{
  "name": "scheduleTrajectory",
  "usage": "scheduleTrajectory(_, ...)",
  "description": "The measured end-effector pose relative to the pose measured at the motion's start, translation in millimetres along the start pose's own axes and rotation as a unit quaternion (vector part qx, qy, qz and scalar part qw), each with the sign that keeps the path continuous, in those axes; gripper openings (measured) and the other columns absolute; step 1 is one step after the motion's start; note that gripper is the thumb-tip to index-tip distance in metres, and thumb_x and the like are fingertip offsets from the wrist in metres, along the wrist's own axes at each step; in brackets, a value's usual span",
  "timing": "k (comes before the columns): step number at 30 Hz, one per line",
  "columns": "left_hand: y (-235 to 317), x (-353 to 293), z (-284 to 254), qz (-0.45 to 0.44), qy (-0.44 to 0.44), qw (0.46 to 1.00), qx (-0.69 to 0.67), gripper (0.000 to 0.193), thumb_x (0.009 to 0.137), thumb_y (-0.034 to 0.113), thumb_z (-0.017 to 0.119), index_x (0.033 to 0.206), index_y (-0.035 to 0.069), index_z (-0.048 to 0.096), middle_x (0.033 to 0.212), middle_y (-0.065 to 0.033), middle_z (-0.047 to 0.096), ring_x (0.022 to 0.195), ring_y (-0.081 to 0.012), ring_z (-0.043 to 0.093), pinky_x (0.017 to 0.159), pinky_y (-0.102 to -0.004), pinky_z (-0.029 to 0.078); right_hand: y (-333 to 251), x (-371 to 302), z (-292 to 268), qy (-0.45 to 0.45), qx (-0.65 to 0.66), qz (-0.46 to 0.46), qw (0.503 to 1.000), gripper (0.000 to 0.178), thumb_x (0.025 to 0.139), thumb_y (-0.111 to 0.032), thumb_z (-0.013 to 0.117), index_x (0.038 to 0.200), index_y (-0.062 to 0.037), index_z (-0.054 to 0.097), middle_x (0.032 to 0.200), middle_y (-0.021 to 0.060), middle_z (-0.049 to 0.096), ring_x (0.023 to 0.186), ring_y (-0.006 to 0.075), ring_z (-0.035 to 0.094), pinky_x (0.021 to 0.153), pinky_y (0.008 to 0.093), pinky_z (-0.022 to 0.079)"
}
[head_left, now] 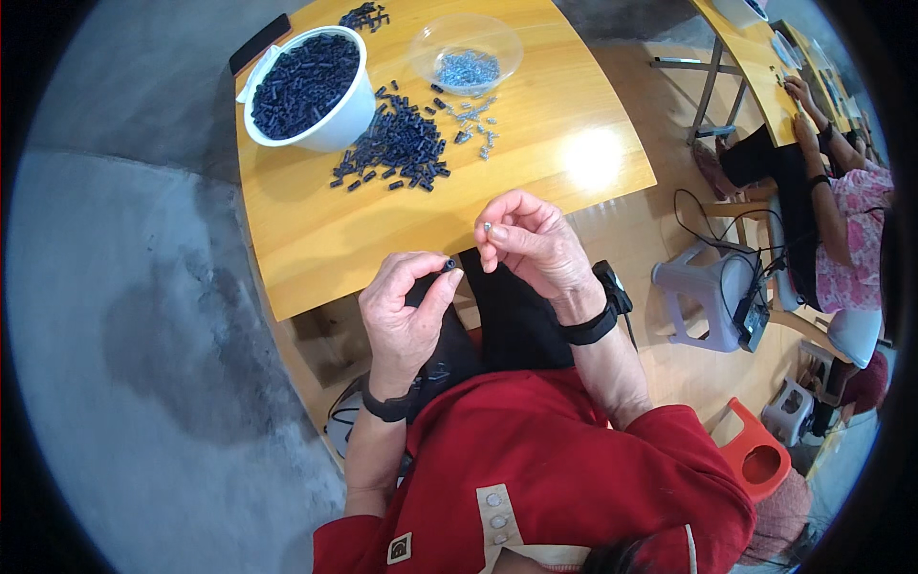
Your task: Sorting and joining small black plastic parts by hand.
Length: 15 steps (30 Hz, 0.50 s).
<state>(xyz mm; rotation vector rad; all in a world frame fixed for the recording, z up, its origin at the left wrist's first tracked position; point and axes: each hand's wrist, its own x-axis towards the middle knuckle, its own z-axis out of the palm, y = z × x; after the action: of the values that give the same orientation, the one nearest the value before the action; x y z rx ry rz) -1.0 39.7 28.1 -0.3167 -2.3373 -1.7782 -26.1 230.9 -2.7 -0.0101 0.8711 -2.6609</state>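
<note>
While both bare hands hover by the near edge of the varnished yellow wooden table [316, 258], I list what I see.

Left hand [406, 301]: thumb and forefinger pinching one short black plastic tube [448, 266], open end facing up.

Right hand [537, 244]: thumb and forefinger pinching one small silvery metal piece [488, 228], apart from the tube; exact shape too small to tell.

Table's left edge: round white plastic bucket [349, 120], brimming with black tubes. Beside it, toward the middle: loose heap of black tubes [402, 143].

Toward the far edge: round clear plastic bowl [510, 43] of silvery pieces; others strewn [473, 120] just beside it.

Handling note, in my judgement: pinch both lightly, leave the tube's mouth clear of the thumb, expose the metal piece's tip, and sight the two in line.
</note>
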Motion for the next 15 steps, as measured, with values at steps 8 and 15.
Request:
scheduleTrajectory(8, 11, -15, -12, 0.003, 0.016, 1.0, 0.009, 0.015, 0.076, -0.003, 0.076, 0.089, 0.0, 0.068, 0.085, -0.0095, 0.069, 0.078, -0.0187, 0.065, 0.073, -0.029, 0.051, 13, -9, 18, -0.034, 0.025, 0.021, 0.999, 0.019, 0.09, -0.002, 0.067, 0.109, -0.0003, 0.064, 0.094, 0.0105, 0.069, 0.078, 0.0157, 0.068, 0.07, 0.0291, 0.059)
scheduleTrajectory(15, 21, -18, -17, 0.026, 0.022, 0.999, 0.027, 0.016, 0.075, -0.003, 0.077, 0.088, 0.001, 0.068, 0.084, -0.0088, 0.069, 0.077, -0.0199, 0.064, 0.072, -0.0298, 0.051, 18, -16, 23, -0.058, 0.009, -0.013, 0.998, 0.014, 0.089, -0.002, 0.068, 0.103, 0.0007, 0.067, 0.094, 0.0113, 0.069, 0.08, 0.017, 0.068, 0.072, 0.03, 0.058)
